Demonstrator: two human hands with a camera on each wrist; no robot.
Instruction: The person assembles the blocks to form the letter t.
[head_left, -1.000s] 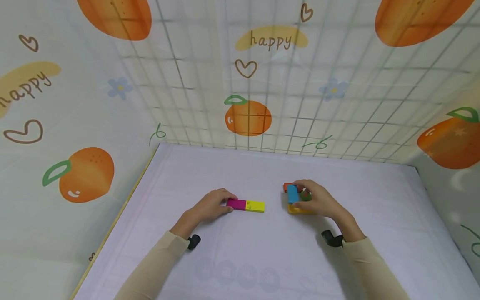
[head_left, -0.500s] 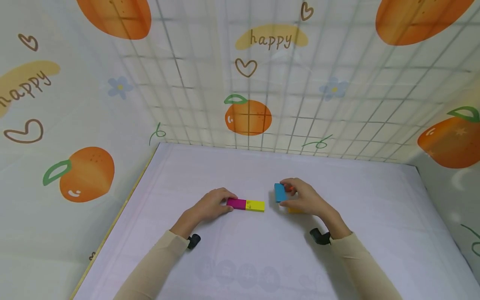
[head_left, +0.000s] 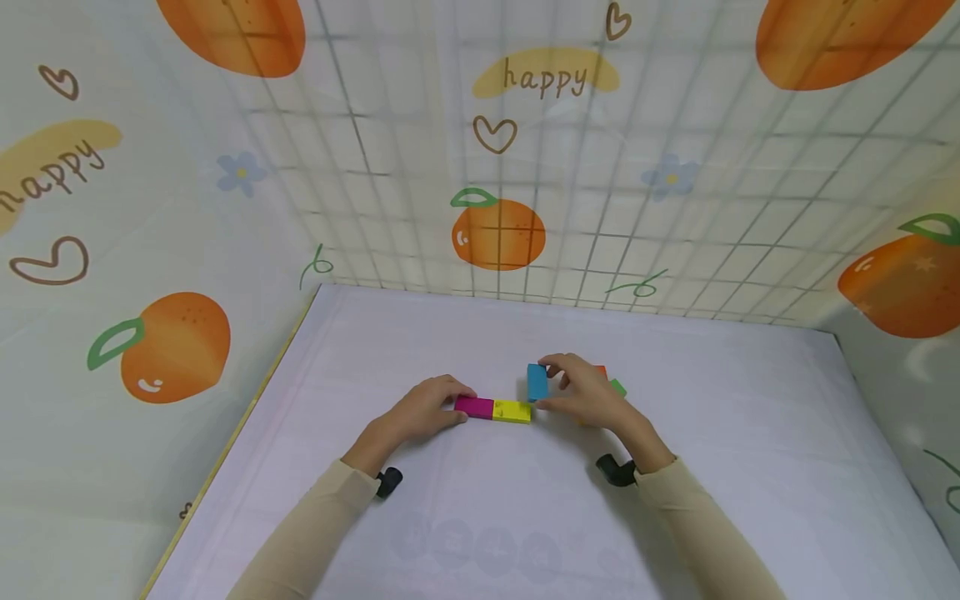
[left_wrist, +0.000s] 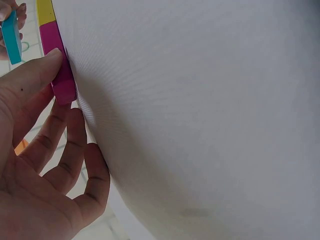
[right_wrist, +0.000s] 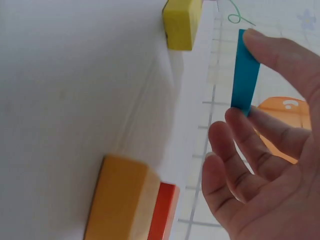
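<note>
A magenta block (head_left: 473,407) and a yellow block (head_left: 512,410) lie end to end on the white table (head_left: 480,517). My left hand (head_left: 423,410) touches the magenta block's left end; in the left wrist view the thumb tip (left_wrist: 47,62) presses the magenta block (left_wrist: 59,65). My right hand (head_left: 581,392) pinches a blue block (head_left: 537,382) between thumb and fingers, just above the right end of the yellow block. In the right wrist view the blue block (right_wrist: 244,72) hangs near the yellow block (right_wrist: 182,22).
Behind my right hand lie an orange block (right_wrist: 122,197), a red block (right_wrist: 162,210) and a green piece (head_left: 617,387). Fabric walls printed with oranges (head_left: 498,233) close in the table on three sides.
My right hand lifted the blue block off the pile at the right and carried it left to the yellow block's end. The left hand stayed put.
</note>
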